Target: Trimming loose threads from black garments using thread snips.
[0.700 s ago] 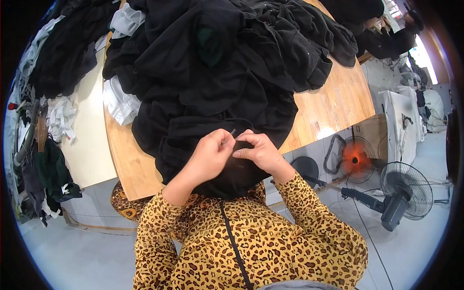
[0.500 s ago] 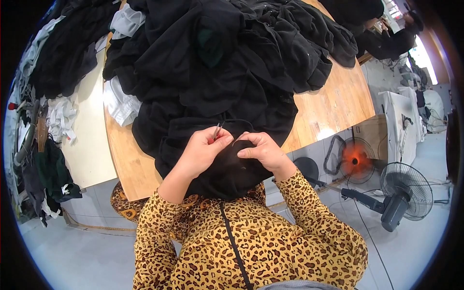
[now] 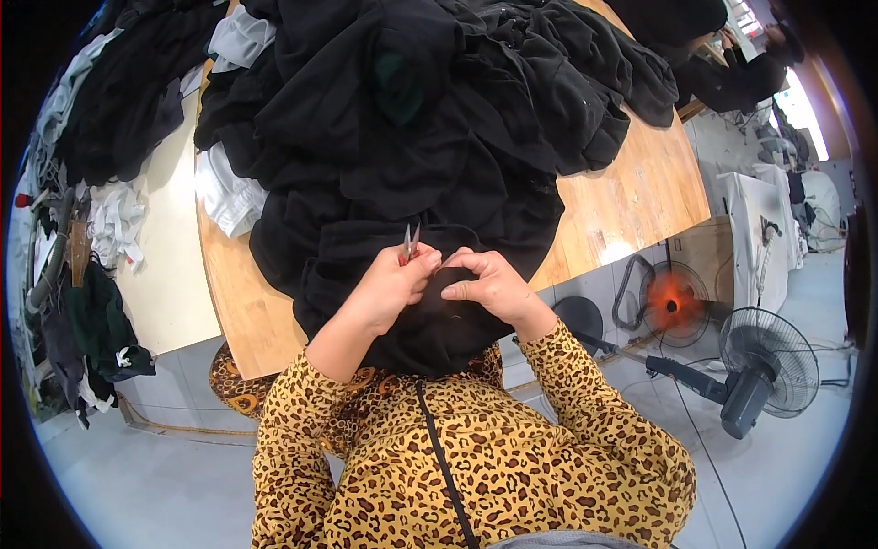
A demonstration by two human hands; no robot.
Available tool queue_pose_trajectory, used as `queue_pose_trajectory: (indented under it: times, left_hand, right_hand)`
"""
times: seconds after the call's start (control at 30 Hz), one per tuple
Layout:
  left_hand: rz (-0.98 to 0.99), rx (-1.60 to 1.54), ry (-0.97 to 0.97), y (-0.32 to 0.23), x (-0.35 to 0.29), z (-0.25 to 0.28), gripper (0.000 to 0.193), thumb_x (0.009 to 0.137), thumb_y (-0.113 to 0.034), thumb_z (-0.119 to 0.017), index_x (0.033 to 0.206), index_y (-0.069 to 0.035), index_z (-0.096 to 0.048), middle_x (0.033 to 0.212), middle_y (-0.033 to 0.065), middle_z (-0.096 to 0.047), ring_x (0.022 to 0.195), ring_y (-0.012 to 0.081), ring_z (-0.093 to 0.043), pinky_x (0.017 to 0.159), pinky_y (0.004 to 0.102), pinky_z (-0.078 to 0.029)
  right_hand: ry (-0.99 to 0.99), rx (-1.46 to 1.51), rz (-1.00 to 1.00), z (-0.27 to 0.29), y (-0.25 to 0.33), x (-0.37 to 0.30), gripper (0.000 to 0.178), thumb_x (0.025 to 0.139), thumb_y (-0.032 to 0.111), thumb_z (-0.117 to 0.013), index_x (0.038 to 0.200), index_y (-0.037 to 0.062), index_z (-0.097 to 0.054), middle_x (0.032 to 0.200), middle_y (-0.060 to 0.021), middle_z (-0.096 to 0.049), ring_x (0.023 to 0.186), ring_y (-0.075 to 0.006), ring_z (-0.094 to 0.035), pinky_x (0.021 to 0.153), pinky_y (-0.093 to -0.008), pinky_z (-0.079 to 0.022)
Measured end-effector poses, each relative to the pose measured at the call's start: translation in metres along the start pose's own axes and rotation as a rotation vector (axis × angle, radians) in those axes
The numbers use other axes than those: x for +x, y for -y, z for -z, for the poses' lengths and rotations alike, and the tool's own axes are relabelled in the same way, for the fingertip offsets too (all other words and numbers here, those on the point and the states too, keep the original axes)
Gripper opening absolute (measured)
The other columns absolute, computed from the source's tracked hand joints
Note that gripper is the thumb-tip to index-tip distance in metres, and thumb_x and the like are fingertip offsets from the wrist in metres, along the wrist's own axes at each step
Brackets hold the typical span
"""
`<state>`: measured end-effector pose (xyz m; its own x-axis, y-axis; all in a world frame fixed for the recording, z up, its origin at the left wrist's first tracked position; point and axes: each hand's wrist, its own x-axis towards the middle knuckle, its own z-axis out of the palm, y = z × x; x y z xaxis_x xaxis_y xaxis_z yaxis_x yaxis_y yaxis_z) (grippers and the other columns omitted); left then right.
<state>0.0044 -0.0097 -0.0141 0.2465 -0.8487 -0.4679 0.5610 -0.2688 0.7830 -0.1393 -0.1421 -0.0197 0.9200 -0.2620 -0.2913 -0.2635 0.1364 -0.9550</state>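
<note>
Dark cloth of a black garment (image 3: 448,334) hangs over the table's near edge into my lap, beneath both hands. My left hand (image 3: 391,285) is closed round small thread snips (image 3: 411,243). Their bare metal blades point away from me, slightly apart, and a bit of red shows at the grip. Just right of it, my right hand (image 3: 497,289) is closed with bent fingers on the black cloth, the index fingertip close to the left fingertips. Whether a thread runs between the fingertips is too small to tell.
A large heap of black garments (image 3: 366,119) covers most of the wooden table (image 3: 631,197). White cloth pieces (image 3: 229,192) lie at its left edge. On the right stand a grey fan (image 3: 766,361) and a fan with an orange centre (image 3: 674,305). Another person (image 3: 732,82) sits far right.
My left hand has turned and shifted slightly right, so the snips' blades stand more upright and show more plainly. My right hand has moved a little left.
</note>
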Motion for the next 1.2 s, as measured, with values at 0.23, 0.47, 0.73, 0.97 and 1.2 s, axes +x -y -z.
queue_pose_trajectory:
  times: [0.23,0.47,0.73,0.97,1.2]
  left_hand:
    - [-0.24,0.439,0.004,-0.014,-0.016,0.01,0.023,0.09,-0.012,-0.061,0.109,0.0,-0.056,0.088,-0.0018,-0.055,0.081,0.0059,-0.05,0.072,0.0197,-0.042]
    - [-0.359,0.556,0.109,-0.022,-0.018,0.014,0.027,0.086,-0.007,-0.064,0.11,0.0,-0.055,0.087,-0.0015,-0.055,0.075,0.0054,-0.049,0.069,0.0197,-0.042]
    - [-0.616,0.786,-0.197,0.005,-0.019,-0.013,0.022,0.074,-0.009,-0.073,0.091,-0.002,-0.06,0.072,0.0072,-0.054,0.057,0.021,-0.055,0.051,0.0289,-0.043]
    - [-0.652,0.905,-0.328,0.013,-0.01,-0.014,0.011,0.081,-0.005,-0.062,0.087,-0.001,-0.054,0.075,0.0128,-0.054,0.062,0.0277,-0.058,0.055,0.0364,-0.046]
    - [0.142,-0.047,0.004,-0.004,-0.003,0.001,0.016,0.092,-0.015,-0.057,0.084,-0.002,-0.056,0.063,-0.0042,-0.046,0.055,0.0074,-0.044,0.049,0.0235,-0.035]
  right_hand:
    - [0.061,0.486,-0.143,0.011,-0.002,0.002,0.02,0.077,-0.003,-0.068,0.096,-0.0001,-0.065,0.088,-0.0009,-0.065,0.078,-0.0079,-0.06,0.075,-0.0209,-0.049]
    - [0.148,0.523,-0.124,0.015,-0.008,0.003,0.021,0.077,-0.002,-0.068,0.097,-0.0005,-0.065,0.09,-0.0006,-0.064,0.08,-0.0085,-0.06,0.078,-0.0206,-0.048]
    - [-0.011,-0.065,0.197,-0.006,-0.002,0.001,0.023,0.073,0.002,-0.073,0.094,0.0004,-0.066,0.089,-0.0027,-0.063,0.088,-0.0139,-0.054,0.081,-0.0265,-0.043]
    - [-0.06,-0.218,0.206,-0.01,-0.001,0.003,0.025,0.071,0.006,-0.076,0.093,-0.0011,-0.065,0.089,-0.0051,-0.063,0.088,-0.0177,-0.052,0.081,-0.0277,-0.042]
    - [0.046,0.056,0.042,-0.002,-0.001,0.003,0.027,0.074,0.004,-0.074,0.099,-0.0018,-0.065,0.092,-0.0013,-0.063,0.086,-0.0117,-0.052,0.081,-0.0261,-0.043]
